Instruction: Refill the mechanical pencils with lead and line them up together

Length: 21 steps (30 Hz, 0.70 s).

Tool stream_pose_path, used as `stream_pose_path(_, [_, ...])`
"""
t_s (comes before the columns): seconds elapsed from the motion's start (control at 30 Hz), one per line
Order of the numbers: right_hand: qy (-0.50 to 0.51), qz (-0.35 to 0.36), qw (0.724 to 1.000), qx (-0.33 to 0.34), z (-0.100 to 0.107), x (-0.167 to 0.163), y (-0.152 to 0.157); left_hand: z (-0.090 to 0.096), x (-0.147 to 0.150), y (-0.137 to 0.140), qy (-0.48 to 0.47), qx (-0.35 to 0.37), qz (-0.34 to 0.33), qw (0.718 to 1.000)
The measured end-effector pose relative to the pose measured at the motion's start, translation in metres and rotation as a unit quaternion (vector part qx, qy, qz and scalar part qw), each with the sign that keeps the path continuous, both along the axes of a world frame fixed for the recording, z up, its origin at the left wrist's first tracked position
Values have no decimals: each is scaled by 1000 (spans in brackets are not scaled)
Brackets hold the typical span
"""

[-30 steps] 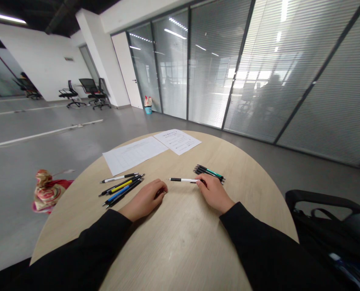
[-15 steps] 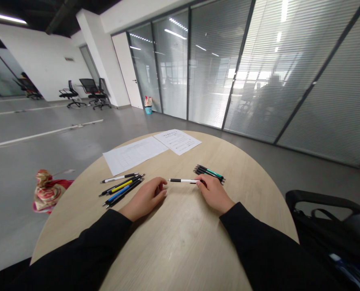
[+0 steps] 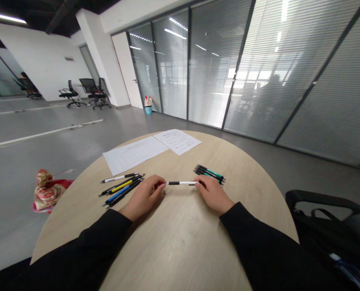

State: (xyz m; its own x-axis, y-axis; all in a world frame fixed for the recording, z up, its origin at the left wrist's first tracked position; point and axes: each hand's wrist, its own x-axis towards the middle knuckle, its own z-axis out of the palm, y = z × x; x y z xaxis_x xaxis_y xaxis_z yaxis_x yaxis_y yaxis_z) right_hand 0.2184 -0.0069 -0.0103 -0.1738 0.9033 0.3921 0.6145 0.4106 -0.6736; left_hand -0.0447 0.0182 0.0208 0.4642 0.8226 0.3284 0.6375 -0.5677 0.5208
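Observation:
Between my hands lies a white and black pen, held level just over the table. My right hand grips its white end between thumb and fingers. My left hand pinches at the other end, by the tip, which the fingers partly hide. Just below my left fingertips is a small dark piece, too small to name. Several pens, with yellow, blue, white and black barrels, lie left of my left hand. Beyond my right hand rests a row of green and black pens.
Two printed sheets lie toward the far edge of the round wooden table. A black chair with a bag stands at the right. On the floor to the left sits a red and gold bag.
My left fingers have closed on the pen's tip end, where they were just apart from it. The pen has dropped slightly and shifted left. A small dark piece now shows below my left fingers.

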Motion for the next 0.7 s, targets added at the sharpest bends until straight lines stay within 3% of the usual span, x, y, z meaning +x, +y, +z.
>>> stream_pose_path(0.7, [26,-49,998,13,1,9,4,-3,-5,5,-53,-15,28,998])
